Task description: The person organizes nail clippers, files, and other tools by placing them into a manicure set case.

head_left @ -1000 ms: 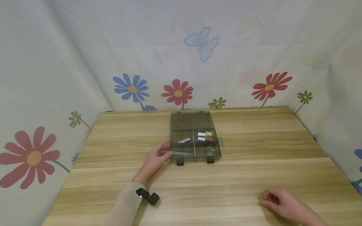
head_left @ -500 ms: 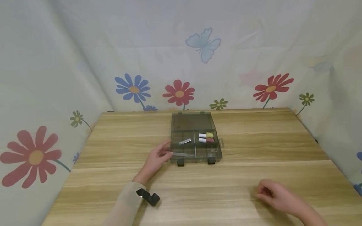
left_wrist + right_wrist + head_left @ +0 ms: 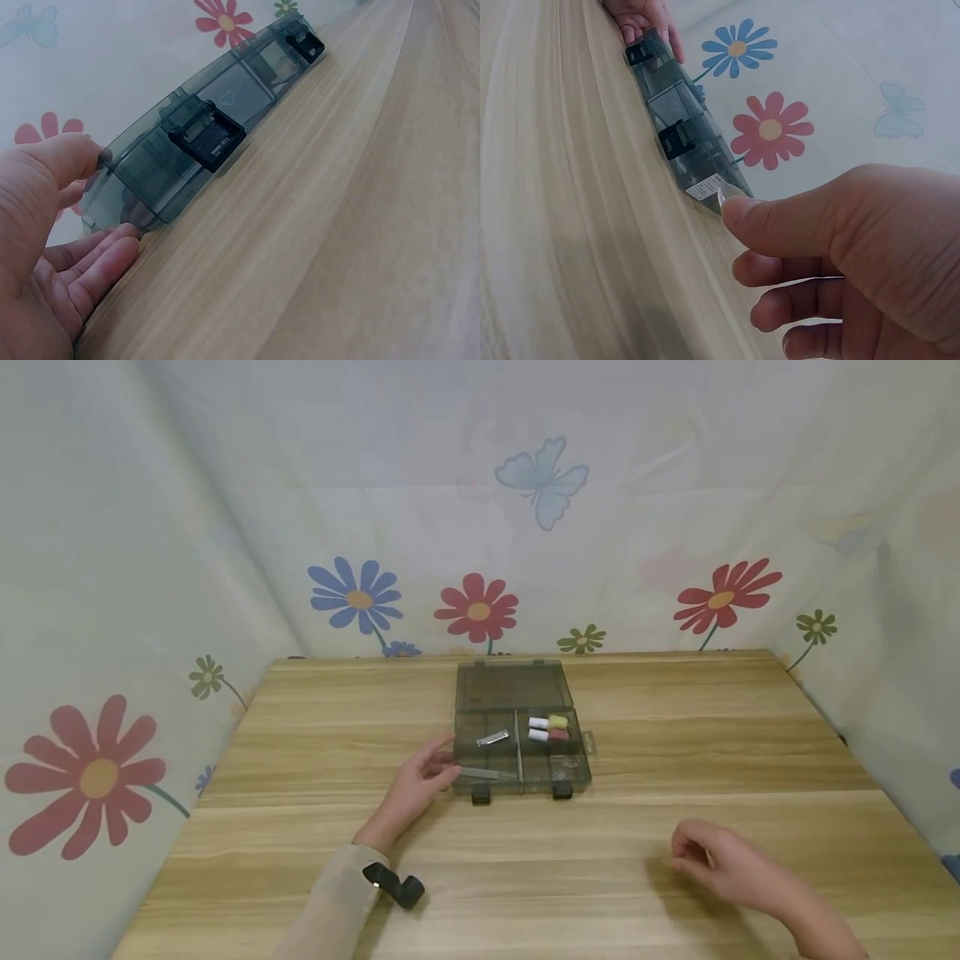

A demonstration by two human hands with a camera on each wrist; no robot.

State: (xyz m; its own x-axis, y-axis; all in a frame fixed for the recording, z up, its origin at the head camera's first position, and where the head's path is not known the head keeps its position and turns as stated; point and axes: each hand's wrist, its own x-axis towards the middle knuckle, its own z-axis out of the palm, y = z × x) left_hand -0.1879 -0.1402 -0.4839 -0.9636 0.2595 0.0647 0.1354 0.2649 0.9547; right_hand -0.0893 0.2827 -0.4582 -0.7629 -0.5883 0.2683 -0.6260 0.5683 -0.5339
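Observation:
An opened smoky-grey plastic compartment box (image 3: 517,789) lies on the table with its lid (image 3: 513,685) folded back. Inside are a silver nail clipper (image 3: 492,738), a pale flat strip (image 3: 487,773) and two small white-topped containers (image 3: 547,729), one yellow and one dark red. My left hand (image 3: 416,785) holds the box's left end, thumb at the upper rim and fingertips low against the side in the left wrist view. My right hand (image 3: 723,864) hovers over the table, right of and nearer than the box, fingers loosely bent with nothing visible between them.
Two black latches (image 3: 210,139) hang from the box's front wall. A wood-grain table (image 3: 562,868) spreads around it. Flower-printed cloth (image 3: 412,510) rises behind and at both sides. A black strap piece (image 3: 393,883) sits at the left cuff.
My right hand has moved left and a little forward, towards the box. The left hand stays at the box's left end, and the view has shifted slightly.

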